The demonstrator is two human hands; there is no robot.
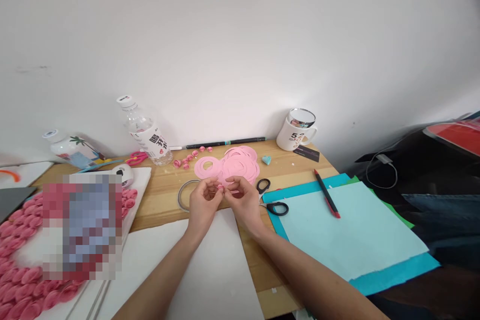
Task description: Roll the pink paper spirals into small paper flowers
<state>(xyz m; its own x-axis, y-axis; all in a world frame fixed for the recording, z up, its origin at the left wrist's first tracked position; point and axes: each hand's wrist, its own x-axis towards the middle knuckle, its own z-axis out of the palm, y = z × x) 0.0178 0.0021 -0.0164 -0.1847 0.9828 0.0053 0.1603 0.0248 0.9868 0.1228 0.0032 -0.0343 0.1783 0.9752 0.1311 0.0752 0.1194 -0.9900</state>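
Between the fingertips of my left hand (205,203) and my right hand (242,202) is a small rolled pink paper flower (220,187). Both hands pinch it, and much of it is hidden by the fingers. Just behind them lies a pile of pink paper spirals and rings (240,164). Several finished pink paper roses (186,160) sit to the left of that pile. Black-handled scissors (277,207) lie beside my right hand, their blades partly covered. A grey ring (182,195), perhaps a tape roll, is partly hidden behind my left hand.
White board (213,265) lies under my forearms. Light-blue sheets (348,230) with a red-black pen (327,194) are at right. A mug (296,130), plastic bottle (148,132) and black pen (225,143) stand or lie near the wall. Pink roses (33,290) cover a board at left.
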